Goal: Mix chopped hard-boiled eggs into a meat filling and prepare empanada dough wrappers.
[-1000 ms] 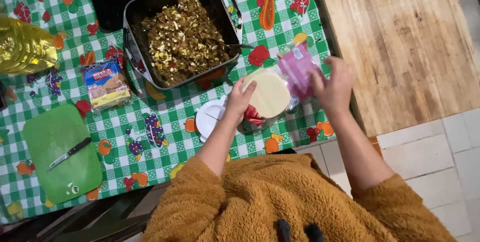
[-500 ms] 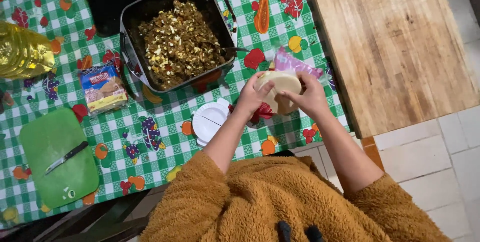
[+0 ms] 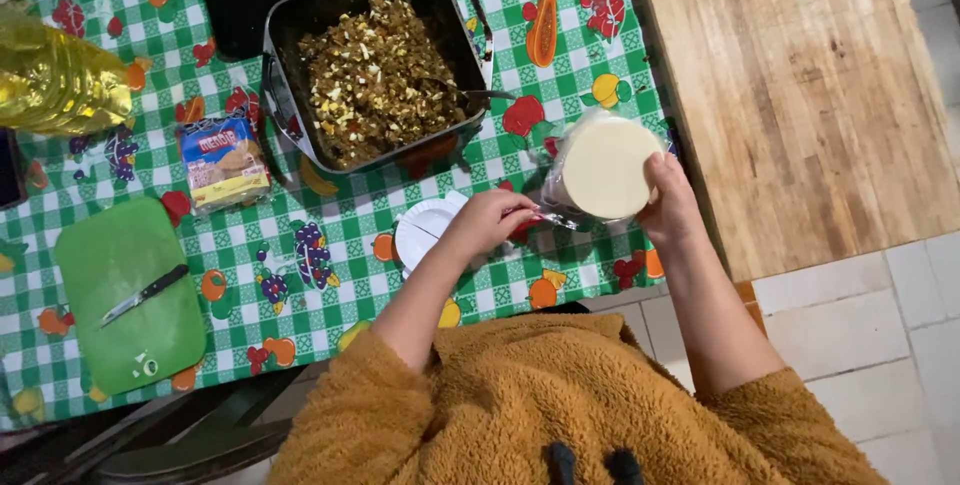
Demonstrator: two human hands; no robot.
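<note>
A green-and-white checked tablecloth (image 3: 330, 295) printed with fruit is covering the table, with a bare wooden board (image 3: 800, 95) lying to its right and pale floor tiles showing beyond the table's edge. The person, in a fuzzy mustard sweater (image 3: 560, 415), is looking straight down at the work.

The right hand (image 3: 668, 207) is gripping a round stack of pale dough discs (image 3: 605, 167) in a clear plastic wrapper, fingers curled closed over its lower right rim. The stack is sitting at the table's right edge, just right of the pan, with its flat round face turned up toward the camera; being circular, it is showing no long axis, and its loose wrapper is trailing off to the lower left. The left hand (image 3: 490, 220) is resting closed beside that trailing wrapper, fingertips pinched near the plastic; whether it is actually holding the plastic cannot be told. Just left of it a small white plate (image 3: 425, 230) is lying flat.

A dark rectangular pan (image 3: 375, 55) of chopped brown filling is sitting above the hands, tilted diagonally. Farther left are lying a packet of crackers (image 3: 222, 160), a bottle of yellow oil (image 3: 60, 80), and a green cutting board (image 3: 125, 295) with a knife (image 3: 145, 295) pointing diagonally across it.
</note>
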